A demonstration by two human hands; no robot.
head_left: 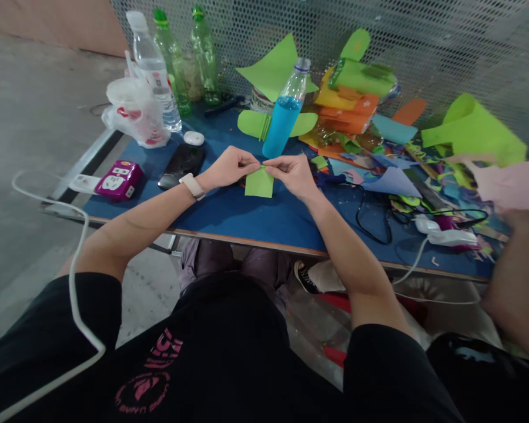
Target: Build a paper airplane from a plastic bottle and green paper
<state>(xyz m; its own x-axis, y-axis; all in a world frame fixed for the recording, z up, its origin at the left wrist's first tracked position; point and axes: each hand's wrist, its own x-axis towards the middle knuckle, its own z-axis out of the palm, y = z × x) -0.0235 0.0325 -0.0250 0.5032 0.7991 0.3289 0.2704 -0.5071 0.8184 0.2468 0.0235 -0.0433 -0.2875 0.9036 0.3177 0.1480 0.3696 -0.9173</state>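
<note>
A small piece of light green paper point(259, 184) hangs between my two hands, just above the blue table. My left hand point(233, 167) pinches its top edge from the left, thumb and fingers together. From the other side, my right hand point(293, 174) pinches the same edge, with its fingertips almost meeting the left ones. The top edge looks folded or bent where the fingers press it. Right behind my hands stands a clear bottle of blue liquid point(282, 126). Green paper wings point(252, 124) stick out on both sides of that bottle.
Left on the table point(211, 214) are a black phone point(180, 164), a white earbud case point(194, 138), a purple power socket point(120, 180) and several bottles point(152, 70). Paper scraps point(397, 176), cables and paper-covered bottles point(357, 88) crowd the right. Another person's arm point(520, 264) reaches in there.
</note>
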